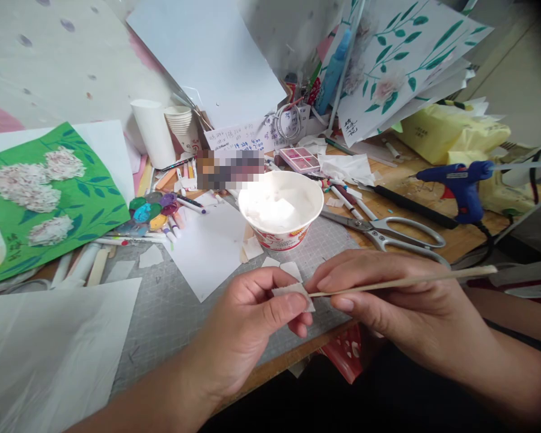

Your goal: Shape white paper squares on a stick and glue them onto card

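My left hand [247, 325] pinches a small white square of tissue paper [293, 293] between thumb and fingers, above the near edge of the desk. My right hand [388, 307] grips a thin wooden stick [406, 281] that points left, with its tip touching the paper square. Just behind my hands stands a white paper bowl [281, 207] filled with several cut white paper squares. A few loose squares [282, 264] lie on the grey cutting mat [171, 307] beside the bowl.
Scissors [388, 231] and a blue glue gun [460, 183] lie to the right. A green flower picture [45, 192], markers [171, 219], paper cups [155, 132] and white sheets [49, 349] fill the left. Painted leaf papers [401, 54] lean at the back.
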Demonstrator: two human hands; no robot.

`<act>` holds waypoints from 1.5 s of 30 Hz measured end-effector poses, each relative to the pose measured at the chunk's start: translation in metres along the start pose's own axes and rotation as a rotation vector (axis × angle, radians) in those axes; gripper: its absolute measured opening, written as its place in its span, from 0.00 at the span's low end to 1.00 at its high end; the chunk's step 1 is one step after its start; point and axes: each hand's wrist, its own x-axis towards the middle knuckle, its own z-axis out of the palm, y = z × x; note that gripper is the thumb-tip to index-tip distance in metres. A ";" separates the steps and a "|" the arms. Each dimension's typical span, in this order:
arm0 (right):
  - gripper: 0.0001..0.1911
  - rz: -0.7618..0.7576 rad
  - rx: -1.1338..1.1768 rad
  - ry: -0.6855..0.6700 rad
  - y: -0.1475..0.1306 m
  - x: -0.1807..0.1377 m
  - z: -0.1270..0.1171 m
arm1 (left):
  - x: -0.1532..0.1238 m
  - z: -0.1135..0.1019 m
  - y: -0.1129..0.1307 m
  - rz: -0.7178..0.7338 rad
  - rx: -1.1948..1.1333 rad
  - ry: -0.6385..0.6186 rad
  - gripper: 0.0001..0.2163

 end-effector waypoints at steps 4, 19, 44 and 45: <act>0.07 -0.052 -0.042 -0.036 -0.003 0.001 -0.001 | 0.000 -0.003 -0.001 -0.017 0.066 0.003 0.04; 0.09 -0.126 -0.178 0.080 -0.006 0.000 0.002 | -0.016 0.004 0.006 0.782 1.152 0.191 0.07; 0.09 -0.172 -0.280 0.052 -0.005 0.001 0.005 | -0.010 0.002 0.011 0.316 0.809 0.321 0.08; 0.08 -0.174 -0.323 0.079 -0.005 0.001 0.002 | -0.009 -0.002 0.011 0.319 0.767 0.343 0.09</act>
